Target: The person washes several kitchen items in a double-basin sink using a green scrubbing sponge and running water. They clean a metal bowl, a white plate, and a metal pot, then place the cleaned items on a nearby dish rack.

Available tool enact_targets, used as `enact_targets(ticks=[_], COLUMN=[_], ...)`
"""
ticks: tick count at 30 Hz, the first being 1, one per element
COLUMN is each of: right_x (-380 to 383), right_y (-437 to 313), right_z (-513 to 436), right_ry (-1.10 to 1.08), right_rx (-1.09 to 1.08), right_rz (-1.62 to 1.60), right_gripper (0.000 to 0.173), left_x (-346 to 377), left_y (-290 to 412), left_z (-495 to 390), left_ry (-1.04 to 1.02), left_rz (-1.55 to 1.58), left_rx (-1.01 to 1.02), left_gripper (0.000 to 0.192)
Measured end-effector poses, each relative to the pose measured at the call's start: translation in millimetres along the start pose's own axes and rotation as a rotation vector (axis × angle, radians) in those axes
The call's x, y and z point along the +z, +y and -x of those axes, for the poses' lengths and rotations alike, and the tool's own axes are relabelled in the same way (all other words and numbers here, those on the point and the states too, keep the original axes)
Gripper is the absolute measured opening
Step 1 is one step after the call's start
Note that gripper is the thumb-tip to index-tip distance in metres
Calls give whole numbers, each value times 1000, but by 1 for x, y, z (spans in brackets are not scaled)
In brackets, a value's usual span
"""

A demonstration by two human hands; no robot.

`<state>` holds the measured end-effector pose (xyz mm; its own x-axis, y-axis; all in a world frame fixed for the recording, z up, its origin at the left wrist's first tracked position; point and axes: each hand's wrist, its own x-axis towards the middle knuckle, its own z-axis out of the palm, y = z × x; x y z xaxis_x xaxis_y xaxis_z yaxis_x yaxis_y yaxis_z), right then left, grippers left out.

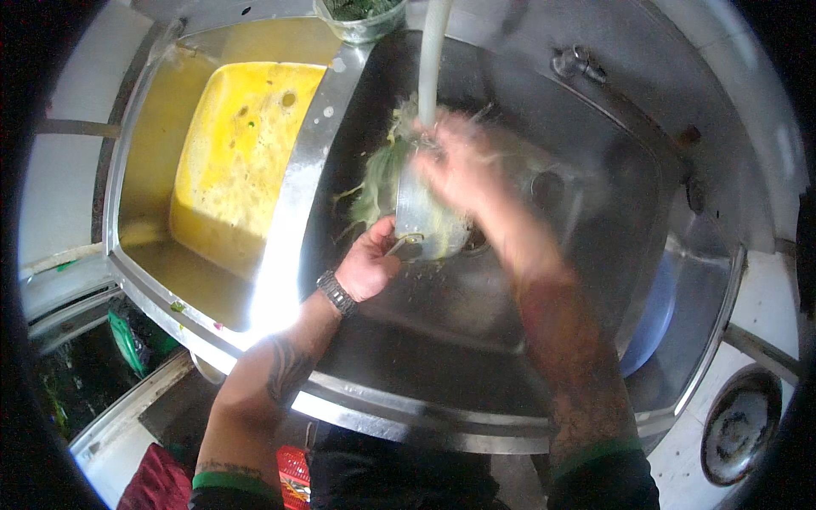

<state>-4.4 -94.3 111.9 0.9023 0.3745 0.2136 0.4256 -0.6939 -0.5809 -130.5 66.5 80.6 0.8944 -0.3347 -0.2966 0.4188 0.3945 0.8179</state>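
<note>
My left hand (370, 258), with a watch at the wrist, grips the thin handle of a metal pan (411, 210) tilted over the middle sink basin (446, 306). From above, a pale hose (435, 64) ends at the pan's far side. My right hand (456, 162) is blurred by motion beside the hose end and over the pan; whether it holds anything is unclear. Splashing water surrounds it. Pale green, leaf-like matter (380, 175) spreads left of the pan, partly blurred. The pan's inside is mostly hidden.
A yellow tub (236, 153) with cloudy liquid fills the left basin. On the back rim stands a clear plastic container (362, 25) of greens. A metal tap (577, 64) sits behind; a bluish bowl (656, 319) leans at right. A round blackened pan (741, 426) is lower right.
</note>
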Motion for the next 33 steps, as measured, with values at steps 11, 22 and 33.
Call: enact_targets(ticks=[11, 22, 33], right_x=[28, 1, 22], right_y=[-11, -17, 27], right_z=[41, 17, 3], right_ry=[133, -203, -291], right_rx=[-92, -3, 285], right_rz=[-194, 56, -434], right_gripper=[36, 52, 26], left_x=[41, 32, 35], left_y=[12, -9, -20], left_z=[-10, 7, -4], left_ry=[765, 707, 636], left_rz=[-523, -351, -321], left_rx=[84, 232, 312], left_gripper=[17, 25, 26])
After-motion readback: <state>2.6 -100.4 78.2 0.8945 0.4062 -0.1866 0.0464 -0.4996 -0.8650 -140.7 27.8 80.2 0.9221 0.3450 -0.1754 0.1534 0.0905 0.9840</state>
